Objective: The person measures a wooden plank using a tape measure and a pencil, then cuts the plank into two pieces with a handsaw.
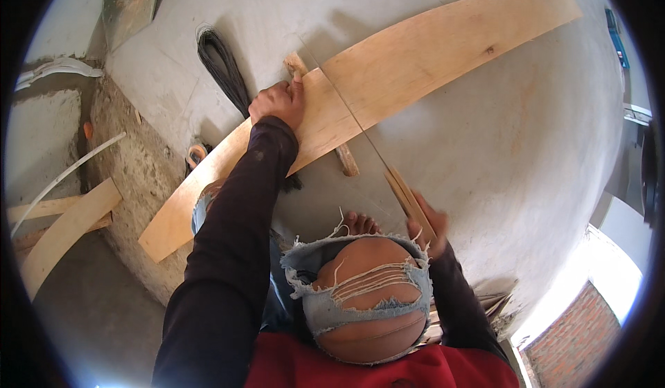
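A long pale wooden board (443, 59) lies slantwise across the grey floor, its far right end curved. My left hand (279, 101) presses down on its far edge, fingers closed over the wood. In my right hand (431, 223), a handsaw (400, 191) is held by its wooden handle. The saw's thin blade crosses the board at a slant, just right of my left hand. Under the board runs a short wooden stick (348, 161), which shows at both edges. My bare foot and bent knee in torn jeans are near the saw handle.
A bundle of black wire (223, 66) lies beyond the board, partly hidden by it. An orange-brown ring-shaped thing (197, 154) sits near the rough concrete ledge (131, 173) at left. Lower down are a curved wooden piece (69, 232) and a white strip (69, 173).
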The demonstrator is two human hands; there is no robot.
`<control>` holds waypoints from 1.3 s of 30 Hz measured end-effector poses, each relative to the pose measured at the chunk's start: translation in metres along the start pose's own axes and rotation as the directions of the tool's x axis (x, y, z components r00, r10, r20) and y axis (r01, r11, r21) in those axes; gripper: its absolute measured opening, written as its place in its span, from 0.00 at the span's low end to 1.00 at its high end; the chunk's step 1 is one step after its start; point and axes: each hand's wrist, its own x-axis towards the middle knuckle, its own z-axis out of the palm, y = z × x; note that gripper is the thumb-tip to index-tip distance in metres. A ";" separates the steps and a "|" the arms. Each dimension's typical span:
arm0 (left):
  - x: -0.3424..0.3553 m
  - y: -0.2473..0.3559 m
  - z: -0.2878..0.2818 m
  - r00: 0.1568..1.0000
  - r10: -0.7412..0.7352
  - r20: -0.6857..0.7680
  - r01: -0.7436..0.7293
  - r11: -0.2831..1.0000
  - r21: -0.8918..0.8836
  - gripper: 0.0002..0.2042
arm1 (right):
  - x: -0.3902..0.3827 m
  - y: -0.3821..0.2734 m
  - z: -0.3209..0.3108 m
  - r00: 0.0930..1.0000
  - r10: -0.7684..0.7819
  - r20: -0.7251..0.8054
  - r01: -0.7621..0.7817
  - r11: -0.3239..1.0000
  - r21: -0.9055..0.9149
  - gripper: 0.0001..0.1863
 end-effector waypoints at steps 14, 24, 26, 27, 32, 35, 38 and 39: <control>-0.001 0.002 0.001 1.000 0.003 -0.026 -0.003 1.000 0.001 0.27 | 0.005 -0.003 0.012 0.999 -0.013 -0.041 0.014 0.999 0.036 0.31; 0.000 -0.008 0.000 1.000 -0.006 -0.018 0.007 1.000 0.011 0.28 | -0.046 -0.006 -0.022 0.999 -0.044 -0.014 0.045 0.999 0.007 0.30; -0.001 -0.007 -0.003 1.000 -0.010 -0.016 0.010 1.000 0.010 0.28 | -0.051 -0.005 -0.028 0.998 -0.029 0.060 0.034 0.995 -0.094 0.29; -0.002 -0.002 -0.002 1.000 -0.002 -0.006 0.002 1.000 -0.004 0.28 | -0.034 -0.001 -0.019 0.999 0.003 0.048 0.000 0.998 -0.068 0.28; 0.003 -0.001 0.009 0.998 0.039 -0.039 -0.040 0.999 -0.018 0.28 | 0.067 -0.022 0.030 1.000 0.005 0.001 -0.005 1.000 -0.018 0.28; 0.000 -0.008 -0.001 0.999 0.020 -0.026 -0.021 0.999 -0.026 0.28 | 0.004 -0.004 0.008 0.999 -0.027 -0.021 0.028 1.000 0.011 0.29; 0.002 -0.011 -0.001 1.000 0.009 -0.017 -0.009 1.000 -0.024 0.28 | -0.049 -0.008 -0.025 0.998 -0.063 0.012 0.064 0.997 -0.053 0.30; 0.001 -0.011 0.001 0.999 0.017 -0.029 -0.018 0.999 -0.030 0.28 | -0.049 -0.009 -0.027 0.999 -0.046 0.023 0.047 0.997 -0.062 0.30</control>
